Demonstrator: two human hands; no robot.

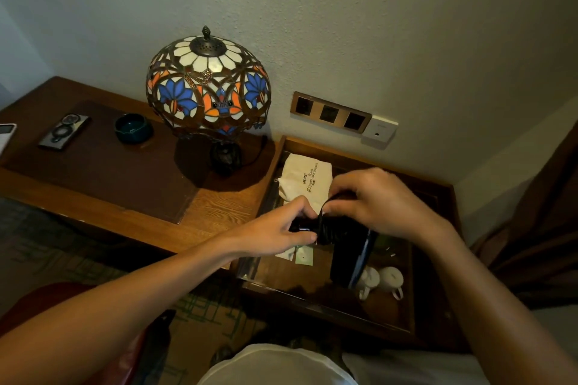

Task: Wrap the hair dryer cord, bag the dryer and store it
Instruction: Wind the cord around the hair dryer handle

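Note:
I hold a black hair dryer point(348, 259) above the glass-topped side table point(397, 300). Its body hangs down and its handle points left. My left hand point(278, 228) grips the end of the handle. The black cord point(328, 230) lies in tight coils around the handle, and my right hand point(372, 197) pinches a loop of it just above the coils. A cream cloth bag point(305, 180) with printed text lies flat on the table beyond my hands.
A stained-glass lamp point(208, 94) stands on the wooden desk point(219, 206) to the left, with a dark bowl point(134, 127) and a phone point(64, 131). Wall sockets point(330, 112) sit behind. Two white cups point(383, 281) show under the glass. A brown curtain point(538, 228) hangs at the right.

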